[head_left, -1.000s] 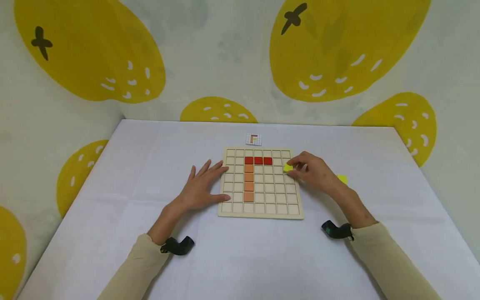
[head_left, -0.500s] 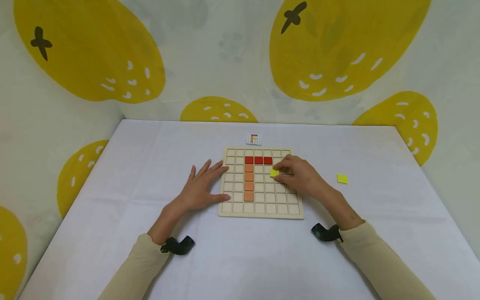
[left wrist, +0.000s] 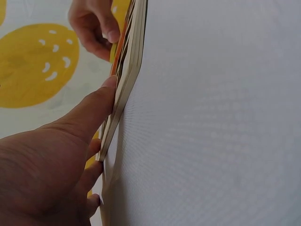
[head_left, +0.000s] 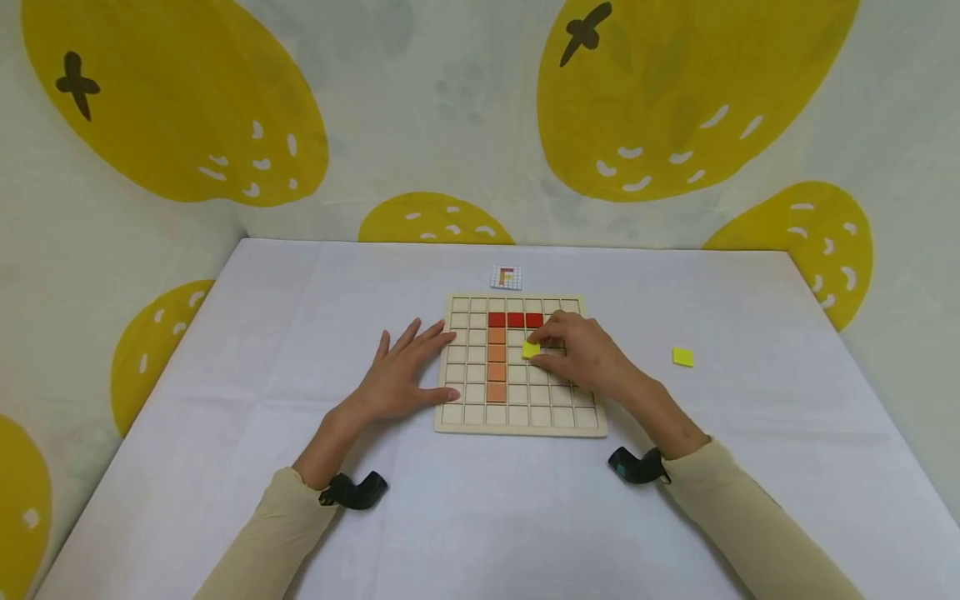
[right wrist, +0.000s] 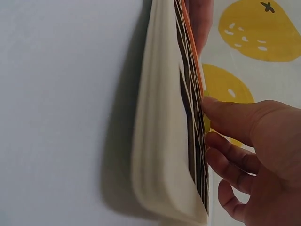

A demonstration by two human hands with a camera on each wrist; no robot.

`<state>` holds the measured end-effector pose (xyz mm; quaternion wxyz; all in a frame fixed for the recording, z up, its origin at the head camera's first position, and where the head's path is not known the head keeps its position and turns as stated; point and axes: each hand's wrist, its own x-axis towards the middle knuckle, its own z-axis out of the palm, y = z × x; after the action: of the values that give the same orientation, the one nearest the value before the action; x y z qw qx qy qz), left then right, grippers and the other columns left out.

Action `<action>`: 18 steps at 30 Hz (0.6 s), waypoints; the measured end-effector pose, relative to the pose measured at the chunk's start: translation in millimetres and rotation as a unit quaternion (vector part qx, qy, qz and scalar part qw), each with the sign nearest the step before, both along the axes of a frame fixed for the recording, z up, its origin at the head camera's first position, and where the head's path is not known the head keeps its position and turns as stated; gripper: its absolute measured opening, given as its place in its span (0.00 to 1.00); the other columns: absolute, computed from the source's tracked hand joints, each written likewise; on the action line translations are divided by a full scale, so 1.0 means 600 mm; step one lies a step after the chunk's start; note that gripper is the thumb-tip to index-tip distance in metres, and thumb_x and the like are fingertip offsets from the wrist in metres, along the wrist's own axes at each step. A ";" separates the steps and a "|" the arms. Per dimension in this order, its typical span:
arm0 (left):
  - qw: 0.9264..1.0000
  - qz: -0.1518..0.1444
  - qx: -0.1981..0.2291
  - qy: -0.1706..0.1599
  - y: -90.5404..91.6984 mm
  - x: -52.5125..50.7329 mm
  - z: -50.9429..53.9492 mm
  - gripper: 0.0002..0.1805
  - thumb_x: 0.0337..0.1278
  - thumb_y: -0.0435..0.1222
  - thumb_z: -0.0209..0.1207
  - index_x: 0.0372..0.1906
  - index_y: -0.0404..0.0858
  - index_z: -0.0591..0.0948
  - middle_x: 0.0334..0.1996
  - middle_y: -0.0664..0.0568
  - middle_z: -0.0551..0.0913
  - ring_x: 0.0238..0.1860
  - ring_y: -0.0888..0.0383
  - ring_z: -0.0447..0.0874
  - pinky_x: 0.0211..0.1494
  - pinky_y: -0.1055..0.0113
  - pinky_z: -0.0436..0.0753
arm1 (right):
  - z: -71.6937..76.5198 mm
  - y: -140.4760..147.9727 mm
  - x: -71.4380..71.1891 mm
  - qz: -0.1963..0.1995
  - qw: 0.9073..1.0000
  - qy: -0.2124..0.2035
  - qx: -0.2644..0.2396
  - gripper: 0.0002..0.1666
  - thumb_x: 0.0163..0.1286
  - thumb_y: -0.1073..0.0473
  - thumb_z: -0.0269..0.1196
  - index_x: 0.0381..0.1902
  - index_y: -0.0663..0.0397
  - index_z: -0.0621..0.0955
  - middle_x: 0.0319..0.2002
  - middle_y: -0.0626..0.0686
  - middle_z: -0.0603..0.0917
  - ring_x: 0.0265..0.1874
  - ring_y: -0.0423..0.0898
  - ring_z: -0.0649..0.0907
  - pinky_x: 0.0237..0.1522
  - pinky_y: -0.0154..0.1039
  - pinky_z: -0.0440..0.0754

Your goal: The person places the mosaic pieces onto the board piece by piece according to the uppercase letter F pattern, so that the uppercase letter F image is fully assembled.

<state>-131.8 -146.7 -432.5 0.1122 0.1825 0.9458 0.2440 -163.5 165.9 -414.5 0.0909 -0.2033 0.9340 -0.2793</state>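
My right hand (head_left: 585,354) pinches a yellow square tile (head_left: 531,350) between thumb and fingers, over the middle of a wooden grid board (head_left: 517,432). In the right wrist view the tile (right wrist: 207,113) stands at the board's surface; whether it touches cannot be told. My left hand (head_left: 401,375) lies spread along the board's left side, its thumb (left wrist: 101,101) resting on the rim. Red tiles (head_left: 515,320) form a short row near the board's top. Below the leftmost one, several orange tiles (head_left: 497,355) run down in a column.
A second yellow tile (head_left: 682,357) lies on the white tablecloth to the right of the board. Behind the board is a small card (head_left: 506,277) printed with a coloured grid pattern. A patterned cloth wall (head_left: 450,100) rises behind the table.
My right hand has carried the yellow tile leftward from the board's right edge to near its middle. The other yellow tile came fully into view. The left hand stays in place.
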 end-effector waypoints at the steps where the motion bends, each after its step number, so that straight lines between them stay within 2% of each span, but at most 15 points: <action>1: 1.000 -0.001 0.001 0.000 0.000 0.000 0.000 0.49 0.58 0.58 0.70 0.82 0.52 0.63 0.85 0.55 0.55 0.88 0.44 0.39 0.83 0.29 0.34 | 0.001 -0.003 0.000 0.001 1.000 -0.003 -0.002 0.19 0.65 0.53 0.75 0.54 0.48 0.89 0.49 0.50 0.85 0.48 0.49 0.82 0.58 0.50 0.78; 8: 1.000 0.000 0.005 -0.001 -0.001 0.002 0.005 0.50 0.58 0.58 0.71 0.82 0.51 0.63 0.85 0.55 0.55 0.88 0.44 0.39 0.83 0.29 0.33 | 0.000 -0.017 -0.004 0.007 1.000 -0.014 -0.015 0.19 0.65 0.53 0.76 0.53 0.48 0.89 0.49 0.49 0.85 0.49 0.48 0.82 0.55 0.46 0.82; 18: 1.000 0.003 0.009 -0.001 0.000 0.002 0.004 0.49 0.57 0.58 0.71 0.81 0.51 0.65 0.85 0.54 0.56 0.88 0.44 0.40 0.83 0.30 0.33 | -0.005 -0.022 -0.005 0.026 0.999 -0.025 -0.030 0.18 0.65 0.52 0.76 0.52 0.45 0.90 0.46 0.48 0.83 0.45 0.46 0.78 0.49 0.42 0.78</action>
<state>-130.6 -146.5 -429.9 0.1104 0.1807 0.9440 0.2531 -166.5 152.5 -417.7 0.1155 -0.2228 0.9170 -0.3101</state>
